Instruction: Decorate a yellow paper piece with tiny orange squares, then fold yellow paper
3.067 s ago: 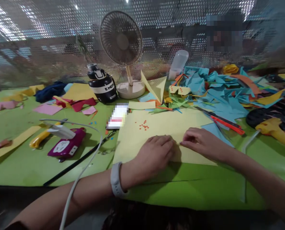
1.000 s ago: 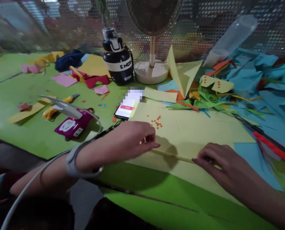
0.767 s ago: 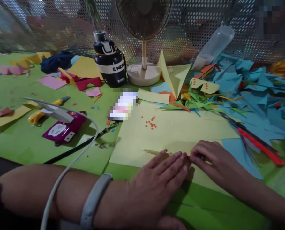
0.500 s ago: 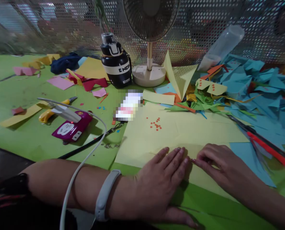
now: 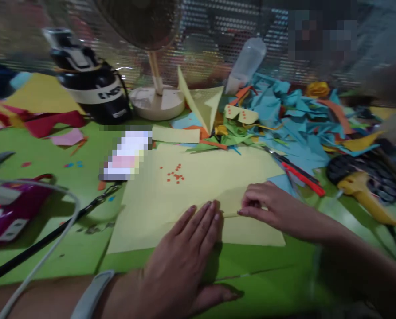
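My left hand (image 5: 193, 246) lies flat, fingers stretched and thumb out, on the lower part of a pale yellow paper sheet (image 5: 201, 177). A thin yellow strip (image 5: 231, 216), probably paper, runs out from beneath its fingers toward my right hand (image 5: 262, 206). The right thumb and forefinger are pinched together at the strip's right end, close above the sheet. Small orange-red paper bits (image 5: 176, 174) lie scattered on the sheet, up and left of both hands.
A blurred-out phone (image 5: 126, 155), a black bottle (image 5: 93, 84) and a fan (image 5: 158, 104) stand or lie beyond the sheet. Paper scraps (image 5: 284, 106) heap at the back right. Red-handled scissors (image 5: 300, 175) and a yellow glue gun (image 5: 367, 195) lie right; a purple power socket (image 5: 21, 212) sits left.
The view has swung to the right, bringing the glue gun into sight. My right hand has drawn away from the left fingertips, and more strip shows between them. The left hand stays flat.
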Motion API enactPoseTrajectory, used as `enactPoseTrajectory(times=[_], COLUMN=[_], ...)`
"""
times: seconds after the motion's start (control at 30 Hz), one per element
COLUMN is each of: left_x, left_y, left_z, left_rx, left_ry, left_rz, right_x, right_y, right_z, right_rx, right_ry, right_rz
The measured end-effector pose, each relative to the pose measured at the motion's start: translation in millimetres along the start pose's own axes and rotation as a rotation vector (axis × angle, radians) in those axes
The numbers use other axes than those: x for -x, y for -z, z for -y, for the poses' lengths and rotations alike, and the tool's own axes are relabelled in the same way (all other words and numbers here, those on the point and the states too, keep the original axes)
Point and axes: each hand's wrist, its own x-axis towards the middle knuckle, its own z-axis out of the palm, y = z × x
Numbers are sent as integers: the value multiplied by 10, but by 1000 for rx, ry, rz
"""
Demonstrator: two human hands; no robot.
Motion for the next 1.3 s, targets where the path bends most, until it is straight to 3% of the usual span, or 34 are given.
enactPoseTrajectory(times=[0.27, 0.37, 0.43, 0.6, 0.87, 1.3], left_x=[-12, -16, -16, -26, -26, -24], left_y=[-62, -43, -34, -42, -30, -32], left_z=[94, 93, 84, 72, 62, 90], left_rx=[-208, -228, -233, -248, -241, -282], left_ry=[-146, -166, -169, -180, -166, -185], left_rz=[-164, -173, -177, -169, -173, -164], right_x=[93, 104, 109, 87, 34, 56], right_y=[245, 289, 282, 150, 117, 180], right_z=[-251, -258, -223, -151, -188, -262], right_rx=[-139, -218, -244, -248, -235, -268], right_ry=[-65, -103, -88, 14, -148, -167], right_rz=[134, 46, -9, 27, 87, 137])
